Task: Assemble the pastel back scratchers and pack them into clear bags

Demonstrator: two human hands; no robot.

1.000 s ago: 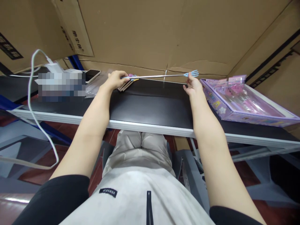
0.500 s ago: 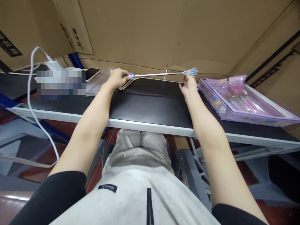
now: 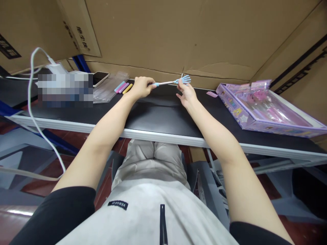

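A telescopic back scratcher (image 3: 167,82) with a metal rod, a light blue handle and a blue hand-shaped head spans the gap between my hands, roughly level above the black table. My left hand (image 3: 143,87) is closed around its handle end. At the other end, the thumb and fingers of my right hand (image 3: 187,92) pinch it just below the blue head. Left of my left hand lie blue, pink and yellow handles (image 3: 123,87) side by side, their other ends hidden behind the hand and forearm.
A purple display box (image 3: 242,115) with packaged pink items stands at the right, a small pink piece (image 3: 212,94) beside it. A clear plastic bag (image 3: 108,90), a phone (image 3: 100,78) and a white cable (image 3: 32,88) are at the left. Cardboard (image 3: 153,37) walls the table's back.
My hands have come closer together, and the rod between them is much shorter. The coloured handles at the left and the pink piece by the box now show.
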